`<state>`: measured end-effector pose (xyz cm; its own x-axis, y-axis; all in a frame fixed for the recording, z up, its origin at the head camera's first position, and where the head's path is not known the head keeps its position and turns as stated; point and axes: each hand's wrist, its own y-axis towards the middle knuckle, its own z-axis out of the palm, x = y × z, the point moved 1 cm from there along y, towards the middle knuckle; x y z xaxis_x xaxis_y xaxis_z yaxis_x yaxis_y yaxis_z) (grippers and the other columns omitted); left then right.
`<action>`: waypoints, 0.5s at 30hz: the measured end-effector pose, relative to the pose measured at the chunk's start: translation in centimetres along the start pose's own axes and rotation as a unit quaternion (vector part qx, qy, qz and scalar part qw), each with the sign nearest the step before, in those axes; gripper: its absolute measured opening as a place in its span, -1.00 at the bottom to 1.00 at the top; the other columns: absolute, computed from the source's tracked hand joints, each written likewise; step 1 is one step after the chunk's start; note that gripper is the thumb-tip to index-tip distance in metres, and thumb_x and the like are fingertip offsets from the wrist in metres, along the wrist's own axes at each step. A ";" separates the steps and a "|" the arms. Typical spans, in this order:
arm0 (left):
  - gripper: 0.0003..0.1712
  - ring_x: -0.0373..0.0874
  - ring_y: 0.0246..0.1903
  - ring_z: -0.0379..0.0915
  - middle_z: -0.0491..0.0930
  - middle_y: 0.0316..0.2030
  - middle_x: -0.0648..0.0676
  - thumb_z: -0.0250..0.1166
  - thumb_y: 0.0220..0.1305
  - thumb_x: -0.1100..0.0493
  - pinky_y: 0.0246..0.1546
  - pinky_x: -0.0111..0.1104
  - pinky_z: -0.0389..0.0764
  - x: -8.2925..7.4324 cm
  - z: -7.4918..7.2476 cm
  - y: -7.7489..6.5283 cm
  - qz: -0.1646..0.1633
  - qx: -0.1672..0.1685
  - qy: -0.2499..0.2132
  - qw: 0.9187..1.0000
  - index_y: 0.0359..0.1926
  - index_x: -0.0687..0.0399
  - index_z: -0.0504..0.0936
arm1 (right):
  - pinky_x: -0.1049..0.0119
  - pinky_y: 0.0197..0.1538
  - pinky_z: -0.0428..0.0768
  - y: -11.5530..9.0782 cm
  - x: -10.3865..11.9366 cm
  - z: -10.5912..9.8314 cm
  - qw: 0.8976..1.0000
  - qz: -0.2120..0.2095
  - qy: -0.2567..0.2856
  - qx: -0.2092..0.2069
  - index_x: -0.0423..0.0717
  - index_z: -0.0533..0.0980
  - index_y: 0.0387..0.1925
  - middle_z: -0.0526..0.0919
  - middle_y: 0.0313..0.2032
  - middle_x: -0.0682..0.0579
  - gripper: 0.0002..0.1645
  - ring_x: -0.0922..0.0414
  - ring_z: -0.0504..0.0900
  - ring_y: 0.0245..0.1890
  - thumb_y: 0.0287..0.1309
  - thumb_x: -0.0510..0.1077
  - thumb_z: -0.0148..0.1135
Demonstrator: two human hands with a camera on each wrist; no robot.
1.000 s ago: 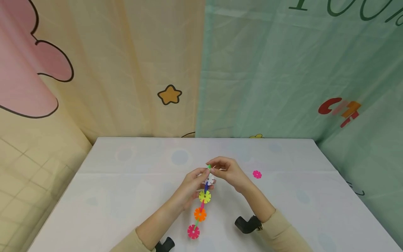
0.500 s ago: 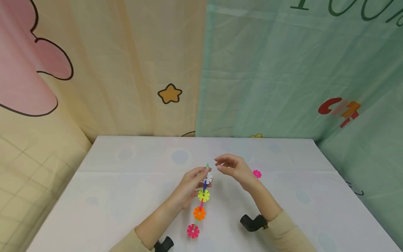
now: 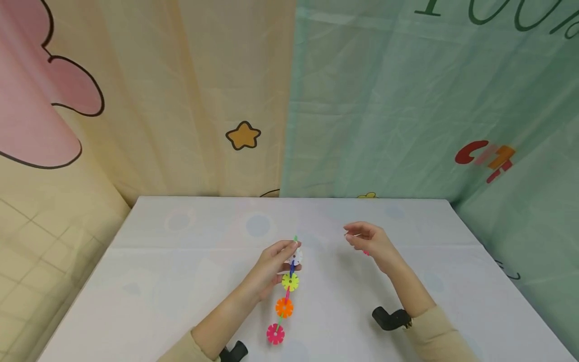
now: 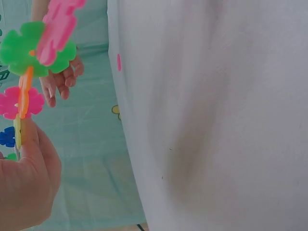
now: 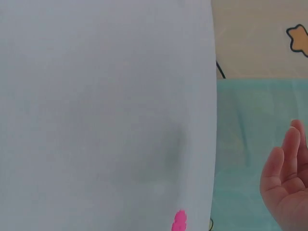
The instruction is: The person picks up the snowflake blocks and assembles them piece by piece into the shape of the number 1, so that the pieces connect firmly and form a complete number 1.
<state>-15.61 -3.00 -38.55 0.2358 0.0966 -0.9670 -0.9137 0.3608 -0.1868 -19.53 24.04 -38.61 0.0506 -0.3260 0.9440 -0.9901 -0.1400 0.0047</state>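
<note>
My left hand pinches the upper part of a chain of slotted plastic snowflake discs. Downward from the fingers run a white disc, a blue one seen edge-on, a yellow disc, an orange disc and, lowest, a pink disc. A green tip pokes out above the thumb. Seen close in the left wrist view, a green disc is slotted into a pink one. Holding nothing, my right hand hovers with loosely bent fingers, partly covering a loose pink disc.
A white cloth-covered table lies under both hands. Behind it hang a tan curtain with a star and a green curtain. Black wrist devices sit at both cuffs.
My right hand has let go of the chain's top end and moved right, over the loose pink disc. The left hand still holds the chain, shifted only slightly left.
</note>
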 end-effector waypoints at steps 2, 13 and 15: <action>-0.44 -0.13 -0.24 0.53 0.46 -0.15 0.05 0.11 0.32 -0.10 -0.33 -0.48 0.52 0.0 -0.1 0.0 0.000 -0.002 0.001 1.000 0.16 0.20 0.42 | 0.28 -0.14 0.57 -0.1 -0.3 -0.8 1.000 0.011 -0.008 -0.012 -0.30 0.46 0.03 0.57 -0.18 0.03 -0.55 -0.05 0.57 -0.18 0.17 -0.12 0.24; -0.42 -0.16 -0.26 0.54 0.46 -0.20 0.04 0.11 0.32 -0.10 -0.37 -0.50 0.50 -0.1 -0.3 -0.1 0.007 -0.005 0.007 1.000 0.18 0.21 0.42 | 0.30 -0.17 0.56 -0.3 -2.9 -3.7 0.995 0.057 -0.042 -0.073 -0.43 0.37 0.08 0.51 -0.25 0.03 -0.52 0.17 0.50 -0.31 0.21 -0.21 0.17; -0.42 -0.16 -0.25 0.53 0.45 -0.20 0.04 0.11 0.32 -0.10 -0.35 -0.49 0.52 -0.1 -0.3 -0.2 0.009 -0.003 0.006 1.000 0.18 0.22 0.41 | 0.33 -0.22 0.55 -0.3 -3.4 -4.0 0.993 0.067 -0.053 -0.080 -0.43 0.37 0.07 0.52 -0.26 0.01 -0.54 0.19 0.47 -0.34 0.21 -0.23 0.17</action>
<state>-15.56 -3.38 -38.47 0.2161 0.0913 -0.9721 -0.9198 0.3531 -0.1714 -19.97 28.91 -40.50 -0.0775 -0.4297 0.8997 -0.9966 0.0586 -0.0578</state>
